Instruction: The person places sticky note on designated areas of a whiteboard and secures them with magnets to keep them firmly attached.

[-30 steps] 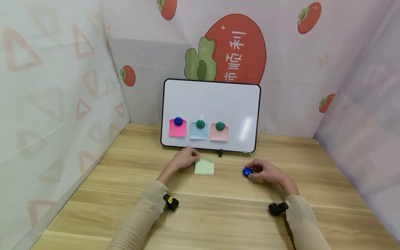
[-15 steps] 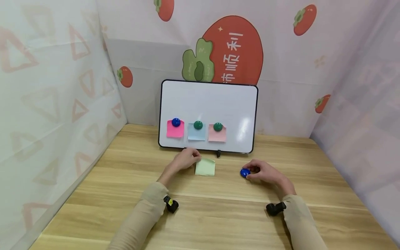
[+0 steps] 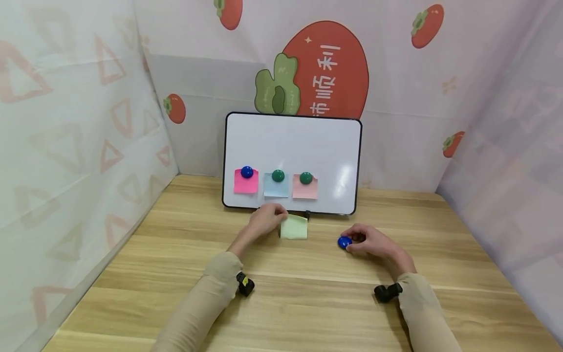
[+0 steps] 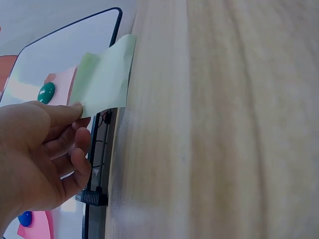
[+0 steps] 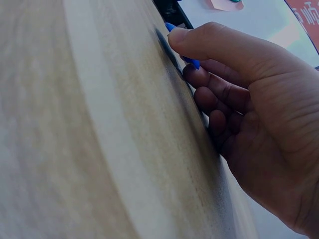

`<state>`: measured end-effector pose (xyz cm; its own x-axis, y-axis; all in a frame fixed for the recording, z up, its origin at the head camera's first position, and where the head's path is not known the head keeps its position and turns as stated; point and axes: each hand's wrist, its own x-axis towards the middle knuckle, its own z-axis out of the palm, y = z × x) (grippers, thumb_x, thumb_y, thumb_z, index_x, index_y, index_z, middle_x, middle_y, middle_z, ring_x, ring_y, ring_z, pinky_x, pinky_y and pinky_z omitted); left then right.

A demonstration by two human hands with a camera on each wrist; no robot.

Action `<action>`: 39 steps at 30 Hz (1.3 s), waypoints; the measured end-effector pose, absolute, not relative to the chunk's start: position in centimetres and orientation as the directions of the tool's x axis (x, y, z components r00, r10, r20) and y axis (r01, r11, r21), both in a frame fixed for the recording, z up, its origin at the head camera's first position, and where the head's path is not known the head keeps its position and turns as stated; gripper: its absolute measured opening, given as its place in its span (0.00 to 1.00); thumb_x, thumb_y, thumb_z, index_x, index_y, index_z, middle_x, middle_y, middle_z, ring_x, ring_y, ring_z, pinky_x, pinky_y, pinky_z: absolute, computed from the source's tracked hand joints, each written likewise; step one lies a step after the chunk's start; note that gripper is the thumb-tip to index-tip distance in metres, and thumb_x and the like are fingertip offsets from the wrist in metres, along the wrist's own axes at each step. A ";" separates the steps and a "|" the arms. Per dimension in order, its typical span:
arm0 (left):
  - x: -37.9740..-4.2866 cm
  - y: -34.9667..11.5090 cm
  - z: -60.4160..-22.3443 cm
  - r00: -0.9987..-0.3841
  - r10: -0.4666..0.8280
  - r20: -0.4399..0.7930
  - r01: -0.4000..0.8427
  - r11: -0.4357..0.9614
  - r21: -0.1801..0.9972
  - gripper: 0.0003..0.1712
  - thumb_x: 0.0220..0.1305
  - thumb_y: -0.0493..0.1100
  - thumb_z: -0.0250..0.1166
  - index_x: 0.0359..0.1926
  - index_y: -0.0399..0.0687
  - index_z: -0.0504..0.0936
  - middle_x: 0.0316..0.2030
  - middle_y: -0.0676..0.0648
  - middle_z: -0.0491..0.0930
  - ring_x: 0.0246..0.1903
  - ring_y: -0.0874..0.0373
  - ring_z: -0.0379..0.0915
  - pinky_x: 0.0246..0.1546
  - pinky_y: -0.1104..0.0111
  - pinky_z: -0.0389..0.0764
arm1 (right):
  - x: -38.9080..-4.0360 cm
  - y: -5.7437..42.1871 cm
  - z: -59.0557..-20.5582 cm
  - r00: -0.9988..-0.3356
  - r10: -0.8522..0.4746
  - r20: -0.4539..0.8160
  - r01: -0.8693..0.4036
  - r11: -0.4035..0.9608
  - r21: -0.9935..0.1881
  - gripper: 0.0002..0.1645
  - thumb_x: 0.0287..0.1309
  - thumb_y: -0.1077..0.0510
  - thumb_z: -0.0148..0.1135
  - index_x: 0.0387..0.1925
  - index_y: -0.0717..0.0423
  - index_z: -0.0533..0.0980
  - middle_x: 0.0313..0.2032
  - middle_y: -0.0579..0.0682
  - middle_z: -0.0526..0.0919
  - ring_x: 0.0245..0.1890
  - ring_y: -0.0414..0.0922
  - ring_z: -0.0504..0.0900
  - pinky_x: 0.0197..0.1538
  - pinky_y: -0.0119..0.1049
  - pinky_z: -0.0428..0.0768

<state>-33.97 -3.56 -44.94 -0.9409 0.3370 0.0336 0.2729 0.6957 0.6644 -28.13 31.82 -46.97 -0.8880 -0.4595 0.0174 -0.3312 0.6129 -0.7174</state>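
Observation:
My left hand [image 3: 267,218] pinches a pale green sticky note [image 3: 294,227] by its upper left corner, between thumb and fingers. In the left wrist view the note [image 4: 104,74] hangs in front of the whiteboard's lower edge. My right hand [image 3: 372,240] holds a round blue magnet [image 3: 344,242] by its rim, low over the table; the right wrist view shows the magnet edge-on between thumb and fingers. On the whiteboard [image 3: 294,142] a blue magnet [image 3: 247,172] pins a hot pink note [image 3: 246,184], and green magnets [image 3: 278,175] pin a light blue note [image 3: 276,188] and a pale pink note [image 3: 305,190].
The whiteboard leans near the back wall, with a small black foot [image 3: 308,214] at its lower edge. Fabric walls [image 3: 193,142] printed with red fruit and triangles surround the wooden table [image 3: 308,303] on the back and sides.
My left hand has lifted the green note from the table and moved it a little right and toward the board. The right hand stays nearly in place with the blue magnet.

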 end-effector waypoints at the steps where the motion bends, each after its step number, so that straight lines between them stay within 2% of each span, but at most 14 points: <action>1: -34.0 -3.5 -44.9 -0.942 0.332 0.042 0.272 0.688 0.673 0.11 0.70 0.50 0.61 0.46 0.54 0.85 0.43 0.54 0.84 0.42 0.59 0.77 0.49 0.60 0.76 | -28.1 31.8 -47.0 -0.887 -0.461 0.018 -0.332 0.610 -0.719 0.22 0.56 0.56 0.72 0.53 0.58 0.80 0.41 0.52 0.80 0.39 0.41 0.72 0.42 0.29 0.72; 4: -34.2 -3.3 -44.7 -0.943 0.327 0.055 0.273 0.673 0.688 0.11 0.70 0.50 0.61 0.47 0.53 0.85 0.42 0.54 0.84 0.41 0.60 0.76 0.48 0.61 0.76 | -27.8 31.5 -46.6 -0.886 -0.464 0.016 -0.328 0.601 -0.729 0.22 0.57 0.58 0.71 0.53 0.60 0.79 0.41 0.55 0.80 0.39 0.43 0.73 0.41 0.29 0.71; 10: -34.4 -2.5 -44.1 -0.939 0.336 0.067 0.287 0.665 0.690 0.11 0.71 0.50 0.61 0.46 0.54 0.85 0.42 0.54 0.84 0.40 0.59 0.77 0.47 0.61 0.75 | -28.1 31.8 -47.1 -0.888 -0.458 0.021 -0.326 0.598 -0.732 0.22 0.56 0.56 0.72 0.53 0.58 0.80 0.41 0.55 0.80 0.39 0.44 0.72 0.41 0.29 0.71; 19: -34.9 -0.8 -42.9 -0.928 0.361 0.092 0.324 0.660 0.678 0.11 0.72 0.49 0.60 0.45 0.50 0.85 0.38 0.52 0.83 0.33 0.59 0.76 0.34 0.67 0.76 | -28.1 31.8 -47.1 -0.891 -0.453 0.033 -0.334 0.604 -0.724 0.22 0.56 0.55 0.72 0.52 0.56 0.81 0.40 0.52 0.80 0.38 0.42 0.73 0.41 0.29 0.72; 25: -35.5 0.2 -42.5 -0.920 0.373 0.121 0.357 0.667 0.654 0.13 0.72 0.49 0.58 0.47 0.50 0.85 0.40 0.53 0.84 0.36 0.60 0.76 0.37 0.67 0.76 | -28.2 31.8 -47.2 -0.896 -0.443 0.026 -0.325 0.613 -0.720 0.21 0.56 0.54 0.72 0.51 0.53 0.81 0.40 0.49 0.80 0.39 0.42 0.73 0.41 0.30 0.72; 31: -36.1 1.4 -42.1 -0.913 0.381 0.147 0.374 0.634 0.677 0.14 0.71 0.49 0.59 0.49 0.50 0.85 0.43 0.52 0.85 0.37 0.60 0.78 0.37 0.66 0.78 | -28.1 31.7 -47.2 -0.894 -0.447 0.023 -0.325 0.612 -0.721 0.22 0.56 0.53 0.72 0.52 0.54 0.81 0.41 0.50 0.80 0.39 0.44 0.73 0.42 0.30 0.72; 39: -36.9 3.2 -41.7 -0.902 0.389 0.186 0.406 0.620 0.672 0.13 0.72 0.48 0.59 0.50 0.50 0.84 0.44 0.51 0.85 0.37 0.61 0.78 0.36 0.68 0.78 | -28.1 31.7 -47.1 -0.898 -0.438 0.031 -0.321 0.607 -0.727 0.22 0.55 0.55 0.73 0.51 0.55 0.81 0.40 0.50 0.80 0.39 0.42 0.73 0.42 0.30 0.72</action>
